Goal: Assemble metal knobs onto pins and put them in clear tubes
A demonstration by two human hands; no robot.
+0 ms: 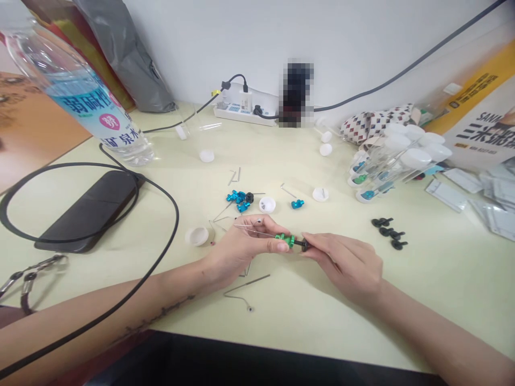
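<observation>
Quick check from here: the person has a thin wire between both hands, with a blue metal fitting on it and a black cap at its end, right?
Not quite: the fitting is green, not blue. The head view shows the green fitting on the wire, between the left hand and the right hand, with the black cap at its end.

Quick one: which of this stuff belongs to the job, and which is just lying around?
Job:
- left hand and right hand on a thin metal rod with green fittings
- blue fittings
- black fittings
- bent wires

Lying about:
- water bottle
- power strip
- dark phone
- grey bag
</observation>
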